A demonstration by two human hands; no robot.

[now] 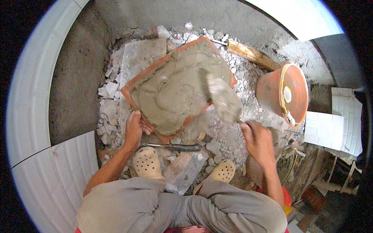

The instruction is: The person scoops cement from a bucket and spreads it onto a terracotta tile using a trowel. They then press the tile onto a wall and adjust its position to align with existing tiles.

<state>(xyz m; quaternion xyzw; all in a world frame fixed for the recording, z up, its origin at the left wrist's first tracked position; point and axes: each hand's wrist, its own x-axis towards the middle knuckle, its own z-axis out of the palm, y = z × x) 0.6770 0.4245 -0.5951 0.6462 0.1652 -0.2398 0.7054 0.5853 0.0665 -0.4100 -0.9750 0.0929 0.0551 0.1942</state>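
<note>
A reddish square tile (145,72) lies on the rubble in front of me, tilted in view. Wet grey mortar (175,87) covers most of it in an uneven, ridged layer, leaving reddish edges bare. My left hand (135,130) grips the tile's near-left edge, with the thumb on top and fingers partly beneath. In my right hand (257,141) is a trowel, closed in by the fingers. Its mortar-smeared blade (224,100), blurred by motion, reaches over the tile's right side; I cannot tell whether it touches the mortar.
An orange bucket (268,89) stands at the right. Behind it lies a wooden-handled tool (252,54). A black-handled tool (182,147) rests near my clogs (148,163). Broken rubble (110,89) surrounds the tile. White wall tiles (324,130) lean at right.
</note>
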